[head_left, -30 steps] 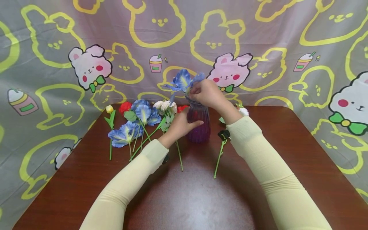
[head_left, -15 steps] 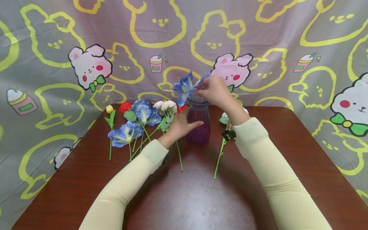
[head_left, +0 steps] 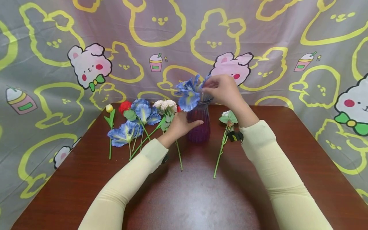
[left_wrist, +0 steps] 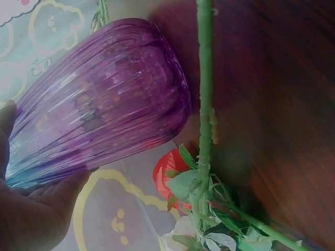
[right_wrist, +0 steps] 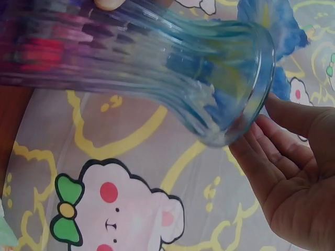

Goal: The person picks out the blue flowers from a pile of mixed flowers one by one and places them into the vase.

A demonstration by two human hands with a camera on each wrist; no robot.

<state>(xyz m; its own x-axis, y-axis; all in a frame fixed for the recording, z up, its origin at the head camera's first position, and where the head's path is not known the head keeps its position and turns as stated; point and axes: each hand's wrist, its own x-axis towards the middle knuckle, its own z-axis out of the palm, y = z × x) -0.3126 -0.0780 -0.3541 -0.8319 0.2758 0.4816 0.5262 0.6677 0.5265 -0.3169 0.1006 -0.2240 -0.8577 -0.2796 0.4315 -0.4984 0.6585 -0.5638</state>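
A ribbed glass vase (head_left: 199,126), purple below and bluish near its flared mouth, stands on the table. My left hand (head_left: 180,124) grips its side, thumb across the front; in the left wrist view the fingers (left_wrist: 6,120) show along the glass. At the mouth, a blue artificial flower (head_left: 188,97) leans left over the rim. My right hand (head_left: 225,91) is raised just right of that flower, thumb and forefinger pinching among its petals. In the right wrist view the right hand (right_wrist: 293,172) is beside the vase rim, fingertips partly hidden behind the glass.
Left of the vase lie blue flowers (head_left: 125,134), a red flower (head_left: 125,106), a yellow tulip (head_left: 109,109) and white blossoms (head_left: 165,105). A white rose with green leaves (head_left: 228,118) lies on the right, under the right wrist. A patterned cloth hangs behind the table.
My right hand has moved to the right at the vase mouth. The blue flower has shifted slightly right and tipped lower over the front left rim. The left hand and vase have stayed put.
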